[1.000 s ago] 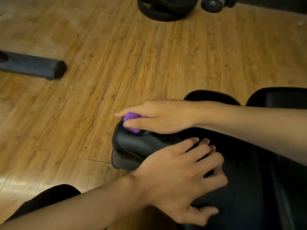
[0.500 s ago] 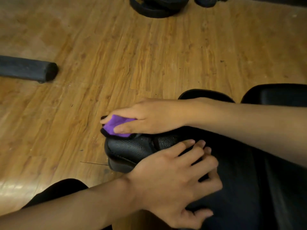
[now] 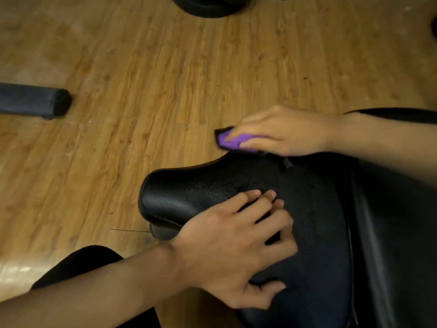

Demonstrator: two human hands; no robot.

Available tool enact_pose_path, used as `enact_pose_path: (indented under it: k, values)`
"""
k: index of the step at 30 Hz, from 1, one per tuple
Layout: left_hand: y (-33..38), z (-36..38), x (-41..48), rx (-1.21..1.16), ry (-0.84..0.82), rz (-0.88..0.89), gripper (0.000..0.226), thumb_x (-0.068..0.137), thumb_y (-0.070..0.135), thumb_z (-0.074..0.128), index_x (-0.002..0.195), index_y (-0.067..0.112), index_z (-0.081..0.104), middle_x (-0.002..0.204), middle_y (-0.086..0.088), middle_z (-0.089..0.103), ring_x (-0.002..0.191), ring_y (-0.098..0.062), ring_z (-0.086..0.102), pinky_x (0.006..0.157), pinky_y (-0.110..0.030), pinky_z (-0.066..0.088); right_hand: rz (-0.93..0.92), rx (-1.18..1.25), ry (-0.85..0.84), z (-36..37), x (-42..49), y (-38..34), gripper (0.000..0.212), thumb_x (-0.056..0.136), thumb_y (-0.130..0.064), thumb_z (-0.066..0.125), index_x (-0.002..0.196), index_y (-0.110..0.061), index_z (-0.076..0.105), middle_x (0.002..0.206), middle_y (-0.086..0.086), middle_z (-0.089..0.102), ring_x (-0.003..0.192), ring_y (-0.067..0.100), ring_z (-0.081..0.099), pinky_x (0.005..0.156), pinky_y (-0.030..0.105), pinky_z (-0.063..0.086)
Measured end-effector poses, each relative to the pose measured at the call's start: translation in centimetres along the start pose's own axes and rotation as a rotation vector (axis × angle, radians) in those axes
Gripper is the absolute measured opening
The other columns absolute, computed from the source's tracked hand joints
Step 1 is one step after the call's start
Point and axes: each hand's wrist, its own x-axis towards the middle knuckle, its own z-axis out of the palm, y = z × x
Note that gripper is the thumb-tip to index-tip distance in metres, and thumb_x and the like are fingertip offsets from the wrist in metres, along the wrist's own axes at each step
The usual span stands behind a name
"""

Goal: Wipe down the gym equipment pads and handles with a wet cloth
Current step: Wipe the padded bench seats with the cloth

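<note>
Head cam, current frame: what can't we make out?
Purple cloth: mostly covered by the right hand holding it; wetness unreadable.
Black pad: partly under the left hand; runs off the right and bottom edges.
Weight plates: cropped by the top edge.
Black foam roller: cut by the left edge.

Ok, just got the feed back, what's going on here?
A person is wiping a black padded seat. The right hand holds a purple cloth against the seat's far edge. The left hand lies spread on top of the seat, fingers straight, as if bracing it. A black foam roller lies on the wood floor nearby.
</note>
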Motion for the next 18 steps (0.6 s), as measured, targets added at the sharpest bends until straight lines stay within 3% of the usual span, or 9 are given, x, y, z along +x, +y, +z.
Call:
enact_pose_path:
  k: [2,4,8,11,14,18]
  values:
    - [0.0,0.0,0.1,-0.001,-0.001,0.001,0.063,0.090,0.066,0.046,0.125,0.017,0.064,0.133,-0.013,0.061,0.130,-0.037,0.054,0.108,-0.045,0.043,0.163,0.033,-0.007,-1.2,-0.2,1.0,0.028,0.107,-0.047,0.045,0.089,-0.037,0.064,0.087,-0.008,0.067,0.081,0.003,0.060,0.075,0.009,0.037]
    - [0.0,-0.2,0.1,-0.001,-0.011,0.002,0.064,0.090,0.067,0.047,0.125,0.016,0.063,0.133,-0.014,0.061,0.130,-0.037,0.054,0.108,-0.045,0.042,0.395,0.104,-0.009,-1.5,-1.7,1.8,0.044,0.107,-0.053,0.037,0.079,-0.026,0.059,0.078,0.002,0.062,0.074,0.014,0.057,0.065,0.018,0.034]
    - [-0.1,-0.1,0.0,0.021,-0.017,0.015,0.067,0.090,0.067,0.045,0.128,0.015,0.061,0.134,-0.016,0.061,0.130,-0.038,0.052,0.108,-0.045,0.038,0.532,0.112,0.356,2.7,-4.3,-0.8,0.028,0.110,-0.031,0.038,0.106,-0.013,0.059,0.093,0.008,0.060,0.089,0.028,0.054,0.076,0.035,0.033]
    - [-0.4,-0.3,0.2,0.030,-0.048,0.020,0.069,0.090,0.068,0.044,0.130,0.015,0.060,0.133,-0.016,0.060,0.130,-0.038,0.051,0.105,-0.045,0.037,0.655,0.162,0.361,2.3,-3.7,-0.5,0.034,0.107,-0.037,0.042,0.108,-0.010,0.064,0.102,0.014,0.067,0.100,0.035,0.060,0.086,0.043,0.043]
    - [-0.3,-0.4,0.3,0.042,-0.074,0.020,0.070,0.091,0.069,0.043,0.132,0.014,0.059,0.134,-0.018,0.059,0.129,-0.039,0.051,0.102,-0.047,0.039,0.769,0.331,0.307,1.6,-1.7,0.5,0.033,0.105,-0.041,0.047,0.099,-0.017,0.070,0.105,0.012,0.070,0.105,0.032,0.062,0.088,0.039,0.044]
    - [-0.4,-0.8,0.3,0.047,-0.102,0.028,0.070,0.092,0.069,0.042,0.132,0.014,0.058,0.134,-0.019,0.059,0.128,-0.040,0.051,0.100,-0.048,0.038,0.657,0.063,0.591,4.6,-5.9,-3.7,0.036,0.105,-0.037,0.040,0.119,-0.013,0.063,0.117,0.013,0.065,0.107,0.037,0.060,0.085,0.045,0.048]
